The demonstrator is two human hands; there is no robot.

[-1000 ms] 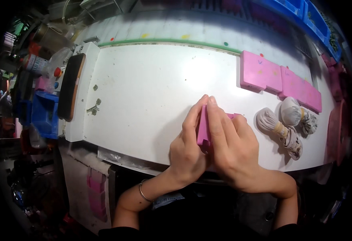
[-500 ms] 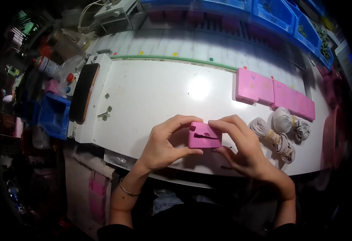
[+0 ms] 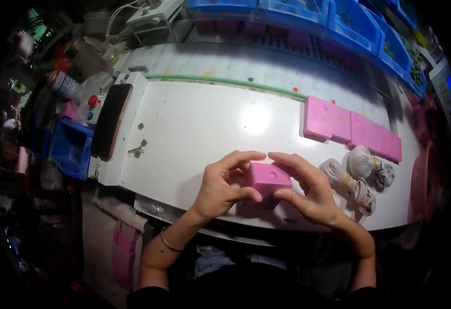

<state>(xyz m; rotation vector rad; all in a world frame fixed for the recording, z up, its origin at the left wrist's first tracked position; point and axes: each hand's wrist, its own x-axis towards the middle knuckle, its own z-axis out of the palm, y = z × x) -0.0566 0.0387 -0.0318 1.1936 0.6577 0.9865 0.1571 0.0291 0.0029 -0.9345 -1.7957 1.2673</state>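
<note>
A pink rubber-like mould block (image 3: 271, 175) is held above the front of the white table (image 3: 200, 129). Its smooth upper face carries a small round dent, while the side towards me lies in shadow. My left hand (image 3: 220, 185) grips its left end, thumb on the near side and fingers behind. From the right, my right hand (image 3: 308, 188) clasps the other end the same way. Just below the right hand, a small dark sliver (image 3: 290, 220) lies by the table's front edge.
Pink blocks (image 3: 349, 126) stand in a row at the right, behind rubber-banded cloth bundles (image 3: 354, 188). A phone (image 3: 112, 121) rests on the left ledge, near small greenish bits (image 3: 138, 149). Blue bins (image 3: 354, 31) line the back; another blue bin (image 3: 71, 147) sits left.
Both hands have turned the mould block, so the face with the dark slit no longer shows and a smooth dented face does. The view has shifted slightly.
</note>
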